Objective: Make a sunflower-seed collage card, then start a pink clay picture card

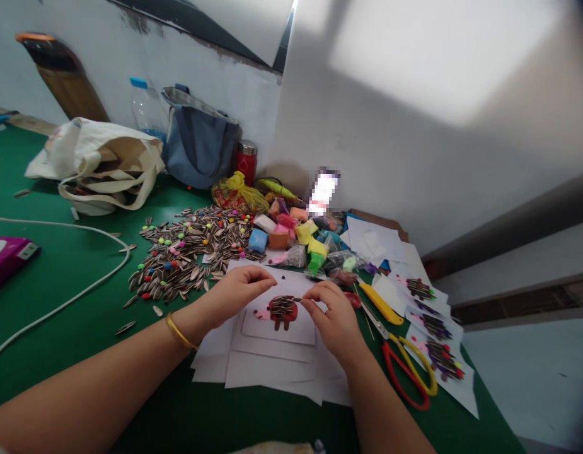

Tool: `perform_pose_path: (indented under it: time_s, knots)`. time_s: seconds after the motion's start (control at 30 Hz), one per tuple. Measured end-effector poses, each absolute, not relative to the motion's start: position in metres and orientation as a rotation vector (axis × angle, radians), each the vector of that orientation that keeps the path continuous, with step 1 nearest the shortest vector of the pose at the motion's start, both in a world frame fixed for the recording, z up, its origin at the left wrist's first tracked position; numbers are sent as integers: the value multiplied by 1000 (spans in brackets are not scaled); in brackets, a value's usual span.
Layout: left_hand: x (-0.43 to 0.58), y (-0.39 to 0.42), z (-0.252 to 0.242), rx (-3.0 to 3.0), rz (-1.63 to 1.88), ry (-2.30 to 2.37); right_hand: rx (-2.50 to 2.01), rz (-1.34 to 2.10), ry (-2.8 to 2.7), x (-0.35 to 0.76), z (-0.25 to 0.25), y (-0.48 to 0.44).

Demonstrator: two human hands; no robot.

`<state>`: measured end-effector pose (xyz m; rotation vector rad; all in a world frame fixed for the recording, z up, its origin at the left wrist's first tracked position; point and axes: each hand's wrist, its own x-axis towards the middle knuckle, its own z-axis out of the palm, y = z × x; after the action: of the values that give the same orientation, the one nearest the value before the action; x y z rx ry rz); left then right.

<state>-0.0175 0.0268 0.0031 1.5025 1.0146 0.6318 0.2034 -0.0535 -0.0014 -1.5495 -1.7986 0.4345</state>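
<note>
Red and yellow scissors (407, 366) lie by the right edge of the green tabletop (59, 277), next to a yellow knife (380, 304). Coloured clay blocks (282, 230) sit near the far corner. A white bag (102, 161), a blue bag (199, 148) and a red cup (246, 161) stand along the far edge.

Your left hand (239, 287) wears one thin gold bangle (180, 331) at the wrist; both forearms are bare.

On the green surface (74, 296), the left hand (239, 287) rested with bent fingers on a white card (277, 331). The right hand (331, 315) pinched a seed (297, 299) against the red clay figure (282, 310) on that card. A seed pile (187, 258) lay behind, and scissors (407, 369) lay to the right.
</note>
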Motion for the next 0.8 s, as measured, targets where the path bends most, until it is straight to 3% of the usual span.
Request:
perform_pose_path:
  time_s: [0.23,0.43,0.8]
  knots:
    - [-25,35,-5,2324,157,1157,-1587,543,-2044,205,-1,-54]
    - [-25,38,-17,2387,195,1148,-1605,349,-2120,195,-9,-57]
    - [-26,38,-15,2462,130,1164,-1600,304,-2205,193,-12,-57]
